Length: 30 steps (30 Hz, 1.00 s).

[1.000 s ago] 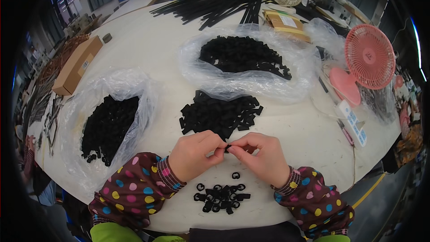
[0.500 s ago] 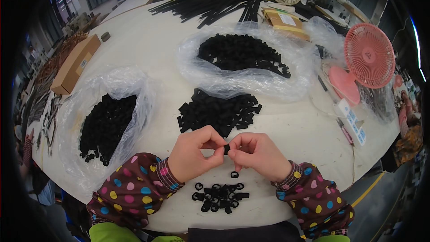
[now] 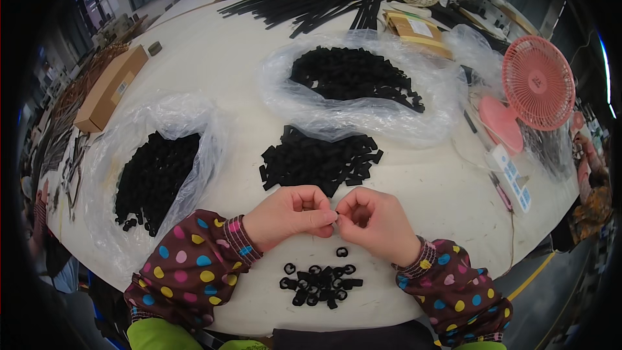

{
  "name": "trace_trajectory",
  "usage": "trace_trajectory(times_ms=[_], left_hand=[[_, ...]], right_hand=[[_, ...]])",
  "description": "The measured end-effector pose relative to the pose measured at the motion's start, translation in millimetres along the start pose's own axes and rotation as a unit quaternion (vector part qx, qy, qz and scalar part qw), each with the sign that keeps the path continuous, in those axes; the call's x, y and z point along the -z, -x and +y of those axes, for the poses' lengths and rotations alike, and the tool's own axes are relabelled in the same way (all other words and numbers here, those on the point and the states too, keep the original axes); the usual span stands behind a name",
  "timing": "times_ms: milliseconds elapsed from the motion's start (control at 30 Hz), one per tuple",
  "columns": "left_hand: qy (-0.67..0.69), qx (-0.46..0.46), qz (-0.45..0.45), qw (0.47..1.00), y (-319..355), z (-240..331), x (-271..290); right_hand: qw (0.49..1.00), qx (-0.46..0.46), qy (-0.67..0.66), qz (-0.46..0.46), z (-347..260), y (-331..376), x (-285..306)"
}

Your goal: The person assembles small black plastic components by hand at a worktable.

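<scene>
Over the near middle of the table, my left hand (image 3: pixel 288 217) and my right hand (image 3: pixel 381 225) meet fingertip to fingertip. Both pinch one small black piece (image 3: pixel 336 216), mostly covered by the fingers. Just below them lies a single black ring-shaped piece (image 3: pixel 342 252). Closer to me is a small heap of black ring-like pieces (image 3: pixel 317 286), some showing their round openings. Beyond my hands spreads a pile of short black fabric-like pieces (image 3: pixel 317 161).
Clear plastic bags hold more black pieces, one at the left (image 3: pixel 210 126) and one farther back (image 3: pixel 275 100). A pink fan (image 3: pixel 538 83), a power strip (image 3: pixel 510 175) and pink-handled snips (image 3: pixel 501 192) are at the right. A cardboard box (image 3: pixel 107 94) lies far left; long black strips (image 3: pixel 311 3) lie behind.
My left fingers have closed further over the small black piece, so less of it shows. The view has shifted slightly; the piles look unchanged.
</scene>
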<state>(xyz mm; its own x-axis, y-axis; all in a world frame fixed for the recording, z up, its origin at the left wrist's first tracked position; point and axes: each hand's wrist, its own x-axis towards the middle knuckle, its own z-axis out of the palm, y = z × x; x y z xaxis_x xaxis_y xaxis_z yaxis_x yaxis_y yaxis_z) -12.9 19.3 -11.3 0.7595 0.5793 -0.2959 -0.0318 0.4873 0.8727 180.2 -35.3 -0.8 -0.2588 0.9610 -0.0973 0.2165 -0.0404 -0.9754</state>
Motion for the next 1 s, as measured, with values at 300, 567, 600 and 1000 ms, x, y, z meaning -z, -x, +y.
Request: trace_trajectory(times_ms=[300, 567, 600, 1000], left_hand=[[-0.26, -0.241, 0.119, 0.928, 4, -2, -19], [-0.228, -0.208, 0.109, 0.945, 7, 3, -16], [-0.269, -0.218, 0.121, 0.93, 7, 2, -15], [-0.059, -0.078, 0.06, 0.993, 8, 16, -12]], right_hand=[[0.946, 0.175, 0.181, 0.206, -1, 2, -13], [0.996, 0.088, -0.014, 0.016, -5, -4, 10], [0.996, 0.085, -0.013, 0.017, -5, -3, 10], [0.986, 0.011, -0.165, -0.021, -1, -4, 8]])
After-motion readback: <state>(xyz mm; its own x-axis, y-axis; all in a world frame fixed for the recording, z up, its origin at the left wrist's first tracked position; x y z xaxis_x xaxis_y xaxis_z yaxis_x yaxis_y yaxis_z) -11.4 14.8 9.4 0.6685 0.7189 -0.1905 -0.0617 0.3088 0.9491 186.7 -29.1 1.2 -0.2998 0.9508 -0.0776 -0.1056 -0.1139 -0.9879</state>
